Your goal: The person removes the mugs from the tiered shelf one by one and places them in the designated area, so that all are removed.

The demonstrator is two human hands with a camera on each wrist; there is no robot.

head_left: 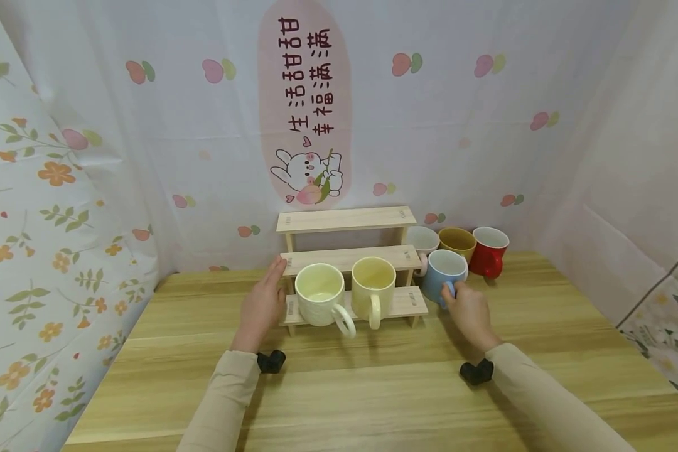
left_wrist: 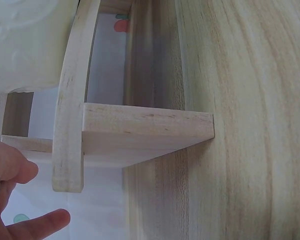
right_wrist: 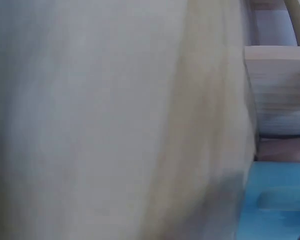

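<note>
A three-tier wooden rack point(head_left: 347, 218) stands against the back curtain. On its lowest tier sit a pale cream mug point(head_left: 315, 306) and a light yellow mug point(head_left: 366, 295), handles toward the front. My left hand point(head_left: 262, 307) is at the rack's left end, fingertips right at the middle tier's edge. In the left wrist view its fingers point(left_wrist: 42, 225) extend beside the lowest board. My right hand point(head_left: 470, 312) pinches the handle of a blue mug point(head_left: 436, 284), upright just right of the rack. Part of that mug's blue wall point(right_wrist: 277, 192) shows in the right wrist view.
Behind the blue mug, at the rack's right, are a pale pinkish mug point(head_left: 422, 237), a mustard mug point(head_left: 457, 240) and a red mug point(head_left: 486, 257). All stand on a wood-grain table point(head_left: 361, 402). Patterned curtains point(head_left: 192, 125) enclose the back and sides.
</note>
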